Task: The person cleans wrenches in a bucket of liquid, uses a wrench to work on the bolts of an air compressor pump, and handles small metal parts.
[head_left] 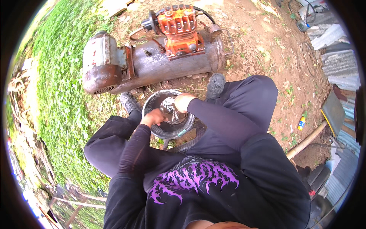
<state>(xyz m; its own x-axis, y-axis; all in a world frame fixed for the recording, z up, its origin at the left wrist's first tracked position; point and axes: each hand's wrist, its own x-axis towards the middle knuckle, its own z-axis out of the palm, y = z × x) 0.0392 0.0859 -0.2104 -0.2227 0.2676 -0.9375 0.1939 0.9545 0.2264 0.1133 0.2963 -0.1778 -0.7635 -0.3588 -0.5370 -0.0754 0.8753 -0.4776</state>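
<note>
A round dark bucket (149, 100) with a pale rim sits between my bent legs. Inside lie silvery metal pieces (175, 119) and some white matter too small to make out. My left hand (154, 117) is curled at the bucket's left side, fingertips on something metallic. My right hand (183, 102) reaches in over the far right rim, fingers curled and partly hidden. What either hand grips is unclear. Just beyond stands a rusty grey air compressor tank (146, 70), carrying an orange pump head (181, 42) and a worn motor (100, 63).
Green grass (57, 95) runs along the left, bare dirt (282, 65) along the right. Corrugated metal sheets (339, 70), a flat board (333, 112) and a pole (307, 141) lie at the right edge, near a small yellow bottle (301, 123). My shoes (215, 86) flank the bucket.
</note>
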